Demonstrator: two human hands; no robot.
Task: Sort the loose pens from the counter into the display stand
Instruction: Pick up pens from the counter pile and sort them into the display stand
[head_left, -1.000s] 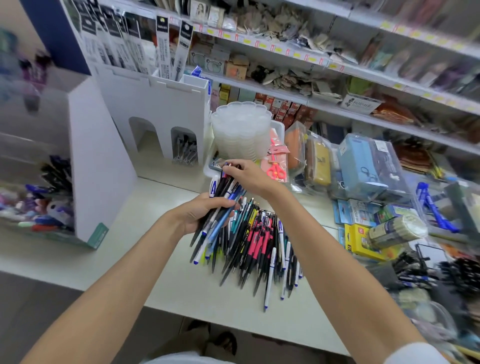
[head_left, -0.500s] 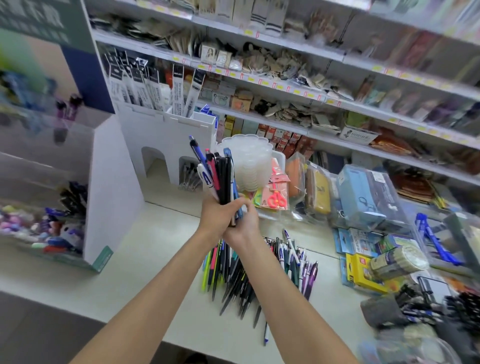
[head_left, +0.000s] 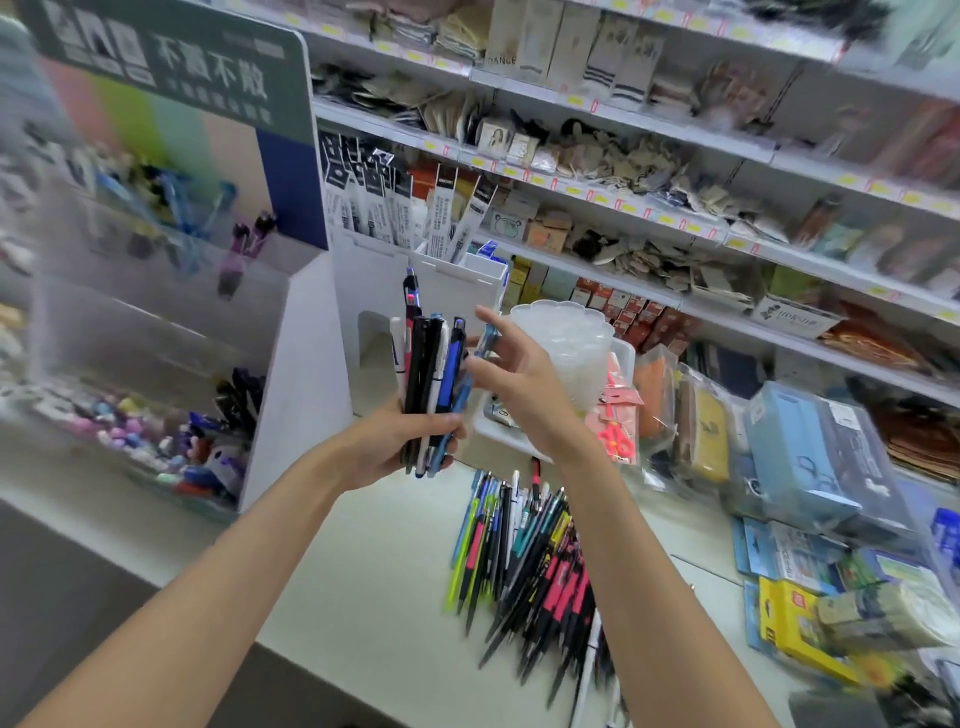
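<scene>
My left hand (head_left: 384, 441) is closed around a bundle of pens (head_left: 431, 384), held upright in front of me above the table (head_left: 363, 571). The bundle mixes black, white, blue and pink barrels, and one black pen with a pink band stands taller than the rest. My right hand (head_left: 519, 374) is beside the bundle with fingers spread; its fingertips touch a light blue pen (head_left: 485, 340) at the bundle's right edge, though I cannot tell whether they grip it or only rest on it.

The loose pens (head_left: 530, 561) lie in a heap on the table below my right forearm, mostly parallel, with black, pink, green, yellow and blue barrels.

The display stand (head_left: 156, 332) is at my left: clear compartments with a white side wall, a few blurred pens and cartoon-topped ones inside. Its header card (head_left: 171, 62) is dark green with large white Chinese characters that seem to read 不离不散; the smaller line below is too blurred to read.

Behind the bundle is a white cardboard holder (head_left: 384, 280) of black-and-white refill packs, print unreadable. A stack of clear cups (head_left: 566, 343) sits just right of my right hand. A card on the top shelf reads "DANCE" (head_left: 501, 61).
</scene>
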